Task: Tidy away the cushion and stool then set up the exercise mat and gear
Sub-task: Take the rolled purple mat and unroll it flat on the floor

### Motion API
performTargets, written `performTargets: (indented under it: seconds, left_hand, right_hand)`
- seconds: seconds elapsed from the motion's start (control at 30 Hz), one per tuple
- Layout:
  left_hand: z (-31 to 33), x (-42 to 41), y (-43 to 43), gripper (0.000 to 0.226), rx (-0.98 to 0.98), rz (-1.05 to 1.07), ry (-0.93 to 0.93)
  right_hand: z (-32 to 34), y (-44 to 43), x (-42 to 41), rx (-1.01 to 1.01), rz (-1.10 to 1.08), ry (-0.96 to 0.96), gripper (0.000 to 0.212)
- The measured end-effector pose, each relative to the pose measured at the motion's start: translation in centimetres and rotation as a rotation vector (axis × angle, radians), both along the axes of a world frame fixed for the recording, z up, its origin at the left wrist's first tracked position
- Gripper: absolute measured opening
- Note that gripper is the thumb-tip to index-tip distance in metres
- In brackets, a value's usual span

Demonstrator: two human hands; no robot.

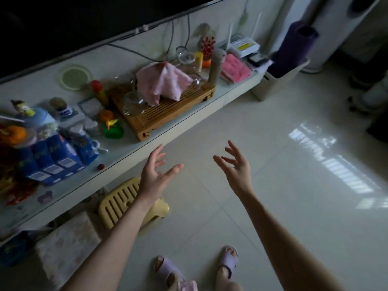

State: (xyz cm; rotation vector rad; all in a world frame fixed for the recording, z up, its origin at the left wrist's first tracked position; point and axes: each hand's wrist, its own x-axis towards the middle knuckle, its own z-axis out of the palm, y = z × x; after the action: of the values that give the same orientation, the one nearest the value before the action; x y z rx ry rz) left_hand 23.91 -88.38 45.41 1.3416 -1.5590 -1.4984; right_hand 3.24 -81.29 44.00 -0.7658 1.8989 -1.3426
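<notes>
Left grip (155, 175) and right grip (236, 165) spread wide, empty. Rolled purple foam exercise mat (294, 47), upright in beige bin (273, 87), looks light, squashy; clasp mid-roll.

Dim, soft-focus wide-angle view with bent, dark edges; window glare streaks the glossy floor (315, 156).

stool (123, 203) beside cushion (67, 246), under shelf (159, 141)

Pink cloth (165, 80) lies on the wooden tea tray (168, 115).
</notes>
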Motion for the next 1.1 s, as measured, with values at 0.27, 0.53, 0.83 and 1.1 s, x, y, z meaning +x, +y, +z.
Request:
performTargets:
  seconds: [0.27,0.53,0.83,1.1]
  left_hand:
    - [2.1,-18.5,4.3,0.076,-0.034,-0.13,0.027]
    - [3.4,-35.1,8.2,0.082,-0.035,-0.31,0.069]
    - [3.9,-50.5,10.4,0.098,-0.015,-0.544,0.102]
    - [3.5,-67.1,6.5,0.083,-0.018,-0.641,0.135]
  right_hand:
    - [2.0,6.9,-16.3,-0.044,-0.176,-0.064,0.068]
    - [3.5,14.0,-30.4,-0.076,-0.365,-0.032,0.068]
    - [4.4,19.0,-42.2,-0.064,-0.58,0.044,0.069]
    - [5.5,16.7,-56.8,-0.087,-0.711,0.102,0.069]
